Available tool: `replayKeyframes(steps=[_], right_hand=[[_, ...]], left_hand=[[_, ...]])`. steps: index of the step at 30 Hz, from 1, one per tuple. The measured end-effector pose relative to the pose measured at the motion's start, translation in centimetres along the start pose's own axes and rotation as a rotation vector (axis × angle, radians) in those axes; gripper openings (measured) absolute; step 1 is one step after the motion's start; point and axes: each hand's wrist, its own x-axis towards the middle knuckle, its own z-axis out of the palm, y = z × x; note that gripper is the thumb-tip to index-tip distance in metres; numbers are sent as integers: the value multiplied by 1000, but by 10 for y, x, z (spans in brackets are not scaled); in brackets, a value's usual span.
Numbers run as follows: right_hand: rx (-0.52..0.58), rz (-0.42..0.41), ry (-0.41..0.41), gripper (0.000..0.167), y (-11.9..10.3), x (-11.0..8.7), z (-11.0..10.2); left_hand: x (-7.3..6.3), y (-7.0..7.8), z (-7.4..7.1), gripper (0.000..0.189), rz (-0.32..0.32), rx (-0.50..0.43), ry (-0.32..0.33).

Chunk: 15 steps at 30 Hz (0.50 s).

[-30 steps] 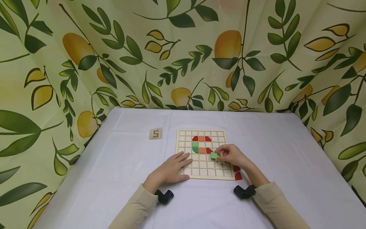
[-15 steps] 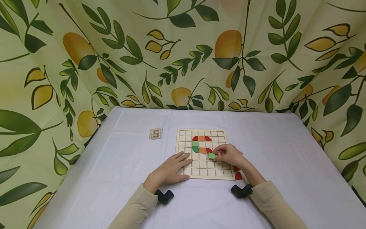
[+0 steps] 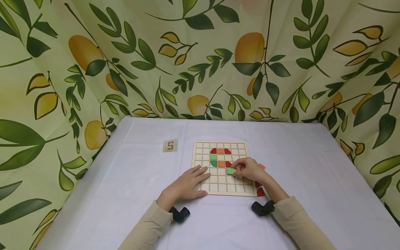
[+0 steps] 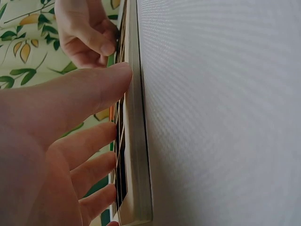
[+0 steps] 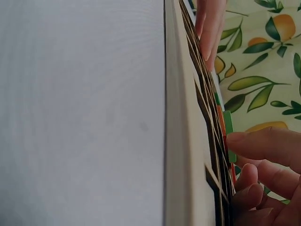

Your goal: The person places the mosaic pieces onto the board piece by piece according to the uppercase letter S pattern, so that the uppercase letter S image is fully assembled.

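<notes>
A pale wooden grid board lies on the white table. Red, orange and green tiles fill several of its cells in a curved figure, among them an orange tile and a red quarter-round tile. My right hand pinches a green square tile between thumb and fingers, over the cell just below that red piece. In the right wrist view the green tile stands slightly proud of the grid. Spread fingers of my left hand rest on the board's left side, thumb at its front edge.
A small pattern card with a coloured figure lies left of the board. Red quarter-round pieces sit at the board's right edge, and an orange piece shows behind my right hand. A leaf-and-fruit patterned curtain hangs behind the table.
My right hand has shifted slightly left with the green tile, which now lies flatter over the cell below the red piece. My left hand has stayed in place.
</notes>
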Motion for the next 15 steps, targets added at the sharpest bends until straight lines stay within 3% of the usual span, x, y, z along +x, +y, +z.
replayKeyframes(steps=[15], right_hand=[[-53, 13, 17, 23, -2, 3, 3]], left_hand=[[0, 0, 0, 64, 2, 16, -1]])
